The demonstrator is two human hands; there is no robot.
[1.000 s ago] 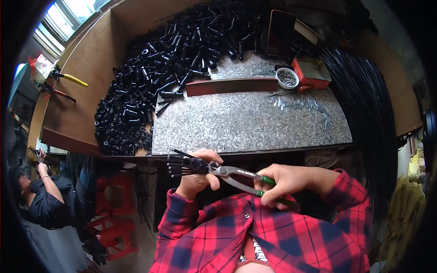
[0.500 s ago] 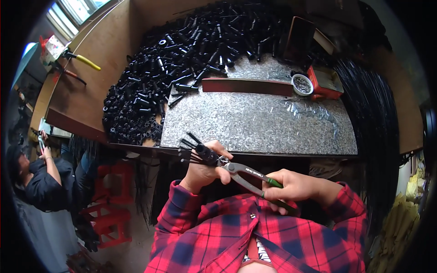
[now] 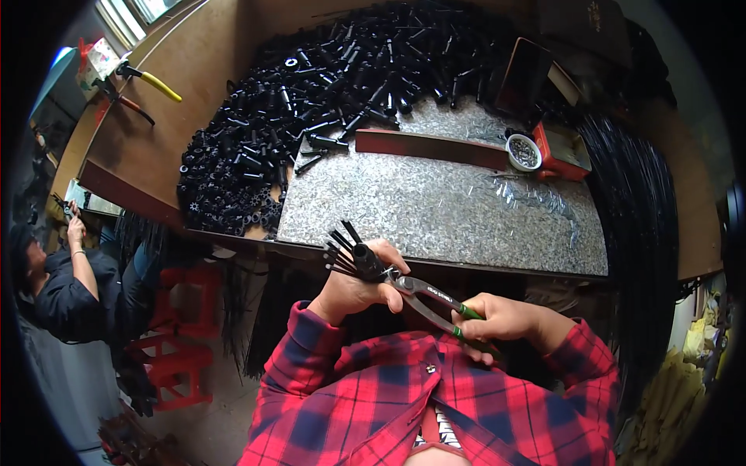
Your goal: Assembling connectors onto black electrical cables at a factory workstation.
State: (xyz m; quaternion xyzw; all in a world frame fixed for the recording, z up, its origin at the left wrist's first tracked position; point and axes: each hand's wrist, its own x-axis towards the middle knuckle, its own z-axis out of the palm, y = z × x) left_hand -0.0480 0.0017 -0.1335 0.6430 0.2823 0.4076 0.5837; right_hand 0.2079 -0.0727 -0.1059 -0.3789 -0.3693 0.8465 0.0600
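Note:
My left hand (image 3: 348, 293) is closed around a black tube (image 3: 365, 258) with several thin black rods fanning out of it toward the upper left. In my right hand (image 3: 505, 317) I grip a pair of pincers (image 3: 426, 293) by their green handles. The pincers' jaws meet the near end of the black piece, beside my left thumb and fingers. A bit of bright wire seems to show at the jaws, too small to make out. Both hands are held in front of my body, at the near edge of the stone-topped table (image 3: 435, 225).
Black tubes (image 3: 311, 85) lie heaped at the back, small black rings (image 3: 210, 190) at left. A reddish strip (image 3: 431, 149), white cup (image 3: 524, 152) and red box (image 3: 561, 151) stand right. Black rods (image 3: 633, 186) drape beyond. A co-worker (image 3: 70, 279) sits left, near red stools (image 3: 183, 342).
My view has shifted slightly. The black tube with its rods has tilted a little more upright, while both hands keep their grips. The co-worker's hand has risen.

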